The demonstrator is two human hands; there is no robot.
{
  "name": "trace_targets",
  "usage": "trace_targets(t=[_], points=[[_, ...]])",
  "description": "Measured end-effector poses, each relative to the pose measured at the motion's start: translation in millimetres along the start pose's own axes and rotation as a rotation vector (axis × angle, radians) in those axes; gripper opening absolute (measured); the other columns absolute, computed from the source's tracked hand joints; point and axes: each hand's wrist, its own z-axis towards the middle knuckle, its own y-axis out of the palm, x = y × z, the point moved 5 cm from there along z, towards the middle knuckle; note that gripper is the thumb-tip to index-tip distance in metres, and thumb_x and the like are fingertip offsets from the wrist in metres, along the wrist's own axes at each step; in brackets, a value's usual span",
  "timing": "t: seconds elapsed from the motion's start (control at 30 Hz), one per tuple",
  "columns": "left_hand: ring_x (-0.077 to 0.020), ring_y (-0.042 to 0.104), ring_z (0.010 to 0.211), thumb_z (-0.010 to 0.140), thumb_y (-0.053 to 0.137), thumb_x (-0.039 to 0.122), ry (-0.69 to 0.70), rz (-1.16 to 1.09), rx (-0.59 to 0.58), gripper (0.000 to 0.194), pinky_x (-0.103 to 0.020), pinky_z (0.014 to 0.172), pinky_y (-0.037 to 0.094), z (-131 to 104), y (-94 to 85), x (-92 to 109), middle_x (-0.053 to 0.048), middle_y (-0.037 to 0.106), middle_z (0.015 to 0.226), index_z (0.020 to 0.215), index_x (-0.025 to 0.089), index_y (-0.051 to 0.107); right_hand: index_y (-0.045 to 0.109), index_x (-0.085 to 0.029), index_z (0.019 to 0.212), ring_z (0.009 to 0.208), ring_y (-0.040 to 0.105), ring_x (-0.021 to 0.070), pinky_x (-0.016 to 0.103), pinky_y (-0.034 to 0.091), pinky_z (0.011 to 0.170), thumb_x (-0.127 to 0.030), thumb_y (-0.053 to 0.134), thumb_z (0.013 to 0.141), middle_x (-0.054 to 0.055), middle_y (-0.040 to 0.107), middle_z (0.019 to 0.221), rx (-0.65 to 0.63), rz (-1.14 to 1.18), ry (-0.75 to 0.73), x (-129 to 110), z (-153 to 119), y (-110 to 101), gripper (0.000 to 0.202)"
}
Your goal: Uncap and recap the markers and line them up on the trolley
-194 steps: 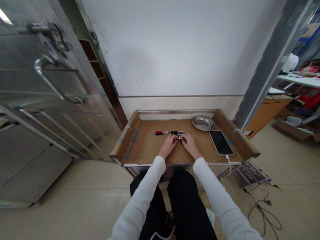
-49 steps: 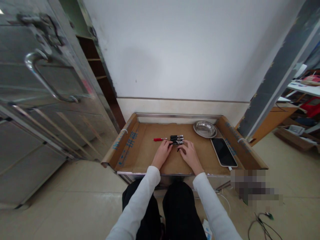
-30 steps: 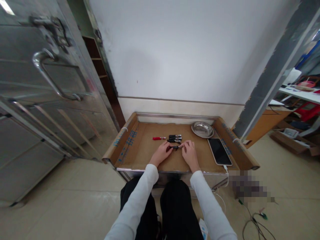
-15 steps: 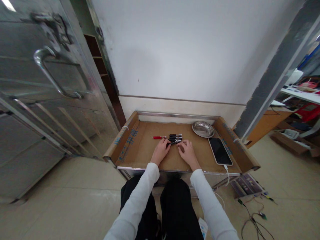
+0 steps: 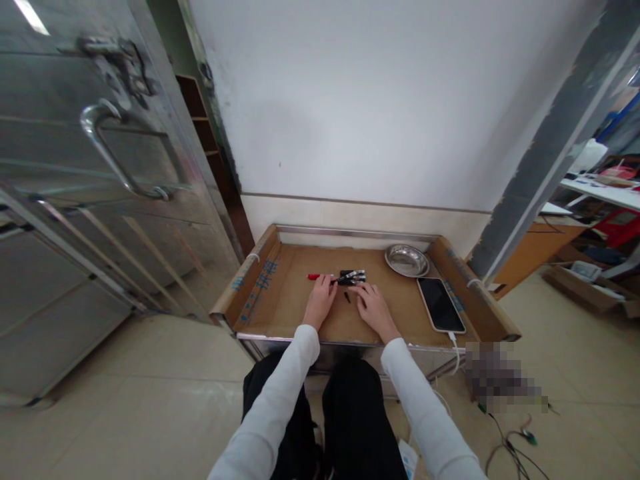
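My left hand (image 5: 320, 301) is closed around the end of a black marker (image 5: 346, 278), which slants up to the right over other black markers (image 5: 361, 273) lying in a row. Just beyond my left fingertips lies a red marker (image 5: 313, 276), partly hidden by them. A small black piece like a marker cap (image 5: 347, 297) rests on the cardboard between my hands. My right hand (image 5: 374, 308) is open beside the row, thumb and forefinger apart, its fingertips near the markers' right ends.
Cardboard (image 5: 285, 313) lines the tabletop and its raised sides. A shiny metal bowl (image 5: 407, 261) stands at the back right. In front of it lies a phone (image 5: 441, 305) with a white cable (image 5: 455, 350). A metal door (image 5: 125, 160) is on the left.
The black marker in my left hand now tilts across the row. A small black piece has appeared on the cardboard between my hands. My right hand has moved slightly down, off the marker.
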Motion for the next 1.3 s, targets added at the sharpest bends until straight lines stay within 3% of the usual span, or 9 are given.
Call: trace_targets(t=[0.1,0.2,0.33,0.53,0.67,0.83,1.07,1.2,1.3], points=[[-0.0191,0.057,0.095,0.091,0.044,0.020,-0.051,0.002,0.019,0.013,-0.036,0.087,0.050,0.4,-1.6,-3.8,-0.008,0.055,0.102,0.101,0.018,0.053,0.059,-0.030,0.121,0.109,0.048,0.0211,0.040,0.042,0.095,-0.002,0.042,0.080,0.004,0.055,0.127,-0.047,0.004,-0.061,-5.4,1.0,1.1,0.052],[-0.0190,0.057,0.094,0.092,0.043,0.021,-0.068,-0.023,0.031,0.014,-0.036,0.086,0.050,0.9,-2.1,-6.6,-0.008,0.055,0.102,0.100,0.018,0.053,0.059,-0.033,0.121,0.111,0.047,0.0208,0.042,0.041,0.097,-0.001,0.042,0.079,0.001,0.054,0.131,-0.111,0.025,-0.111,-9.1,1.2,3.6,0.055],[-0.0180,0.058,0.092,0.092,0.042,0.022,-0.047,-0.059,0.021,0.015,-0.035,0.086,0.050,1.6,-1.5,-7.0,-0.007,0.056,0.101,0.101,0.019,0.054,0.064,-0.029,0.114,0.107,0.050,0.0207,0.042,0.044,0.095,-0.003,0.043,0.082,0.004,0.061,0.119,-0.115,0.047,-0.096,-7.0,0.2,5.8,0.046],[-0.0192,0.058,0.102,0.091,0.045,0.020,0.042,-0.051,-0.130,0.016,-0.036,0.093,0.047,-0.5,6.7,-0.6,-0.006,0.058,0.105,0.102,0.020,0.056,0.065,-0.020,0.106,0.098,0.055,0.0224,0.040,0.048,0.089,-0.017,0.044,0.090,0.009,0.063,0.101,-0.045,0.008,-0.014,0.2,-5.9,10.4,0.026],[-0.0200,0.057,0.106,0.089,0.048,0.019,0.075,-0.043,-0.216,0.014,-0.037,0.094,0.047,-3.2,11.6,0.9,-0.006,0.058,0.106,0.099,0.020,0.058,0.065,-0.020,0.100,0.096,0.055,0.0209,0.037,0.049,0.088,-0.019,0.044,0.092,0.008,0.062,0.098,-0.045,0.049,-0.021,0.7,-8.7,12.9,0.023],[-0.0196,0.058,0.101,0.087,0.050,0.016,0.051,-0.044,-0.233,0.014,-0.038,0.093,0.048,-3.9,13.5,-1.6,-0.007,0.056,0.106,0.098,0.019,0.057,0.065,-0.022,0.097,0.095,0.058,0.0197,0.035,0.049,0.085,-0.017,0.044,0.091,0.006,0.063,0.097,-0.030,0.130,-0.015,1.8,-9.6,10.2,0.023],[-0.0186,0.058,0.096,0.087,0.048,0.018,0.033,-0.074,-0.188,0.012,-0.037,0.092,0.047,-3.2,10.3,-0.3,-0.006,0.055,0.101,0.096,0.019,0.057,0.065,-0.023,0.096,0.095,0.061,0.0191,0.036,0.048,0.088,-0.016,0.043,0.088,0.006,0.067,0.096,0.126,0.335,0.086,11.5,-9.0,-2.9,0.024],[-0.0181,0.058,0.094,0.086,0.049,0.017,0.050,-0.116,-0.228,0.011,-0.036,0.090,0.048,-3.3,11.0,0.0,-0.006,0.055,0.100,0.094,0.019,0.058,0.066,-0.021,0.094,0.093,0.063,0.0190,0.036,0.050,0.086,-0.020,0.046,0.086,0.007,0.068,0.097,0.251,0.434,0.195,20.9,-1.8,-10.6,0.021],[-0.0181,0.057,0.093,0.085,0.050,0.015,0.071,-0.132,-0.260,0.012,-0.035,0.089,0.048,-3.8,13.0,-0.8,-0.006,0.055,0.100,0.093,0.019,0.058,0.066,-0.021,0.094,0.094,0.064,0.0186,0.035,0.050,0.087,-0.022,0.047,0.086,0.007,0.069,0.099,0.255,0.495,0.212,21.7,14.6,-7.4,0.020]])
